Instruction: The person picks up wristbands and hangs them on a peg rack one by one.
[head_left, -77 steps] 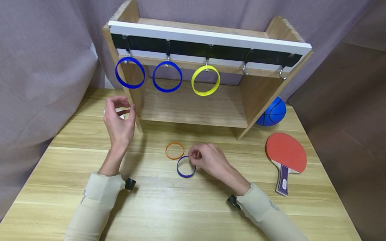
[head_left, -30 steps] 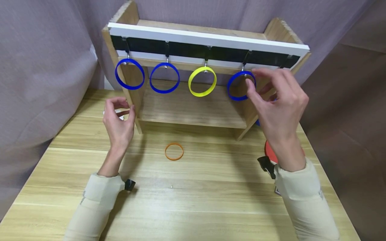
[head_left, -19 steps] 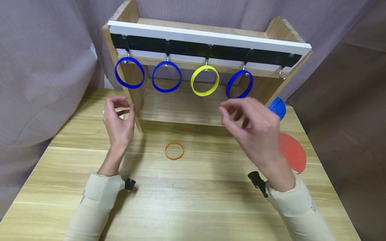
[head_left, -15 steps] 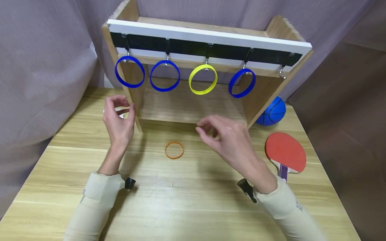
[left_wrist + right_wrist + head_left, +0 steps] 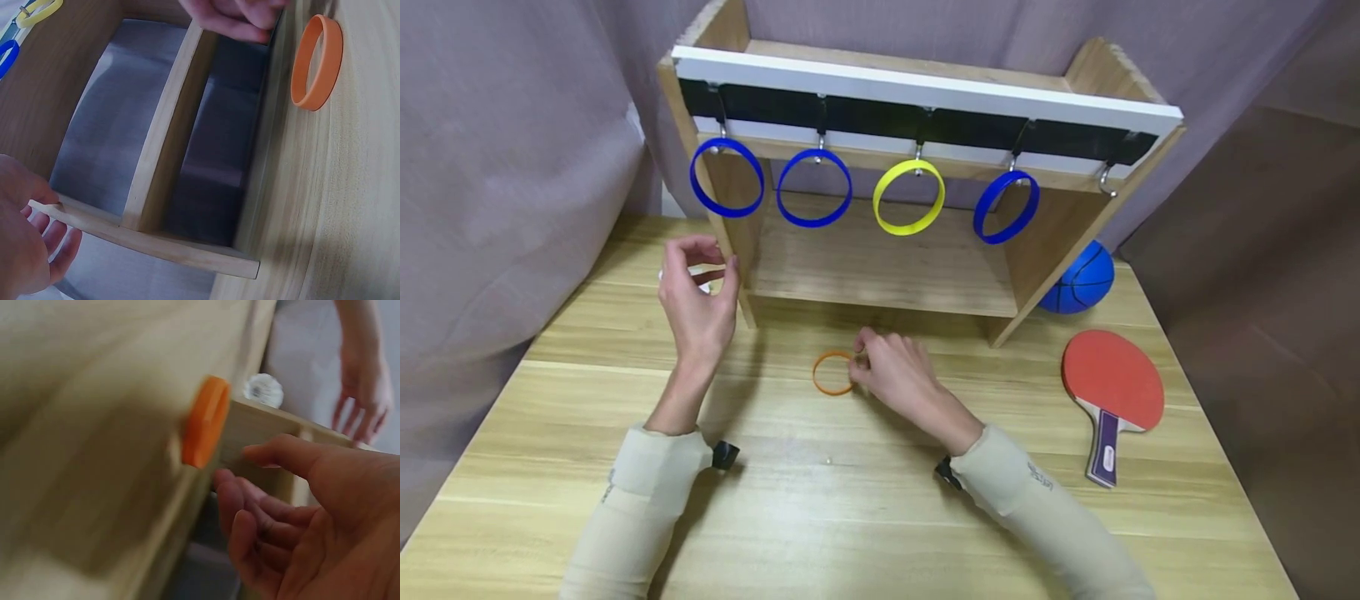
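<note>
My left hand grips the left side panel of a wooden shelf; in the left wrist view its thumb and fingers lie on either side of the panel edge. My right hand is low at the table, beside an orange wristband. The right wrist view shows its thumb and forefinger apart, with the band just beyond the fingertips. From the shelf's metal hooks hang a blue wristband, a second blue wristband, a yellow wristband and a third blue wristband.
The far-right hook carries no band. A blue ball sits behind the shelf's right side, and a red table tennis bat lies on the right of the table. A white ridged object is near the left panel.
My right hand first picked the third blue wristband off the table and hung it on the fourth hook. It has let go and come down left to the orange band. The left hand stays put.
</note>
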`<state>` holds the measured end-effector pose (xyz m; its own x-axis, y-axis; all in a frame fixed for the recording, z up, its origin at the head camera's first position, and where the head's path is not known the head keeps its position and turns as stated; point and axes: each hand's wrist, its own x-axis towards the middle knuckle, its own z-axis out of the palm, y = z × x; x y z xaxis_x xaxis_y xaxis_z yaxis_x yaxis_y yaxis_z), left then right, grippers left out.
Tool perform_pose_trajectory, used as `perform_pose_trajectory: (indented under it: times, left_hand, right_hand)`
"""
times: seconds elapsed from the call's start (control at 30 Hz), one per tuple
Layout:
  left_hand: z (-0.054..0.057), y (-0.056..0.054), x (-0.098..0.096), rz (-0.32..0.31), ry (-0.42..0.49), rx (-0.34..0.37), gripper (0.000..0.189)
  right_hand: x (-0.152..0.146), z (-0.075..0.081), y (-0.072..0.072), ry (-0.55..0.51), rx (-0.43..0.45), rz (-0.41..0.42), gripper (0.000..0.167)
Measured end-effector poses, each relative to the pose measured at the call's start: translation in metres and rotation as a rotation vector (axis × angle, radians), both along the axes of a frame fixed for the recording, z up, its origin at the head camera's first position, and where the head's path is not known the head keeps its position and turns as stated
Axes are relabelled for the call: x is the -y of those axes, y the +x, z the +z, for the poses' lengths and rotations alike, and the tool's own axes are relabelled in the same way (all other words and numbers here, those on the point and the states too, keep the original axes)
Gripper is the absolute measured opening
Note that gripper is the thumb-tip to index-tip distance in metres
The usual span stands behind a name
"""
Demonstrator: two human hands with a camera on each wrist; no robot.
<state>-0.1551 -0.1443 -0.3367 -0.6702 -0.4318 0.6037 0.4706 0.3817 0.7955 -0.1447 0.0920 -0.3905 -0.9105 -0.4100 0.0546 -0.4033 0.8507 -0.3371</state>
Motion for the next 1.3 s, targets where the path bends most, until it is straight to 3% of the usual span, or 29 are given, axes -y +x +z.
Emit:
perform_pose_trajectory:
  times: [0.23, 0.6, 0.77, 0.9, 1.1, 1.3]
  left_hand:
    - [0.0, 0.0, 0.001, -0.005, 0.0, -0.004, 0.029]
    - [0.002, 0.0, 0.0, -0.003, -0.003, 0.0, 0.029]
    - [0.001, 0.001, 0.0, -0.001, -0.003, -0.003, 0.029]
    - [0.0, 0.001, -0.001, 0.001, -0.007, 0.0, 0.029]
    - [-0.001, 0.002, -0.002, -0.004, -0.011, 0.003, 0.029]
    - [0.0, 0.002, -0.001, 0.0, -0.001, 0.003, 0.029]
  right_hand:
    - [0.009, -0.015, -0.007, 0.089, 0.025, -0.049, 0.026]
    - [0.003, -0.011, -0.011, 0.071, 0.108, -0.06, 0.021]
    - [0.001, -0.014, -0.012, 0.009, 0.098, -0.04, 0.015]
    - [-0.006, -0.011, -0.008, -0.096, 0.037, 0.009, 0.012]
    - [-0.033, 0.021, 0.011, -0.251, -0.175, 0.09, 0.01]
    - [-0.08, 0.085, 0.033, -0.392, -0.459, 0.14, 0.014]
